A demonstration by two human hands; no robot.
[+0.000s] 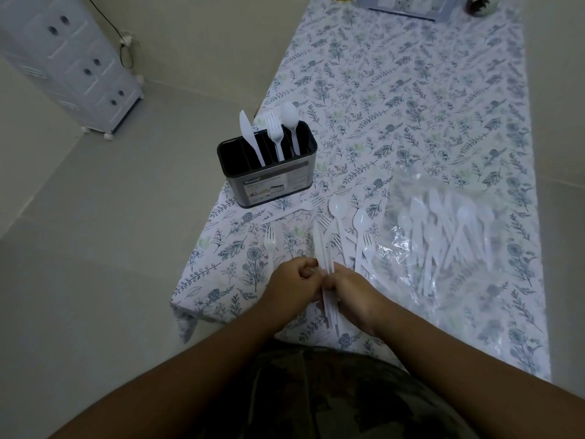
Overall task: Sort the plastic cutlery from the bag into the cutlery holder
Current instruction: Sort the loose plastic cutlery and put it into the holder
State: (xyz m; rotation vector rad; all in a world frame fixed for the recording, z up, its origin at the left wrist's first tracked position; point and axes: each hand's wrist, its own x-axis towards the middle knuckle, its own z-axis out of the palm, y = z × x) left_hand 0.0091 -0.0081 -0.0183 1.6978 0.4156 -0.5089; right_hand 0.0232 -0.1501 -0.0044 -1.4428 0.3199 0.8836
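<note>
A steel cutlery holder (269,182) with a black divided insert stands at the table's left edge. In it stand a white knife (248,134), a fork (274,128) and a spoon (290,120), each in its own slot. The clear plastic bag (449,236) lies to the right with several white pieces inside. Loose forks and spoons (340,223) lie on the cloth between holder and bag. My left hand (294,280) and my right hand (351,289) meet at the near edge, both closed around a bundle of white knives (323,255) pointing away from me.
The table wears a floral cloth (411,106). A single fork (270,245) lies left of my hands, another fork (304,206) just in front of the holder. At the far end sit a flat printed box (408,4) and a dark round object (479,4). A white drawer cabinet (72,61) stands on the floor at left.
</note>
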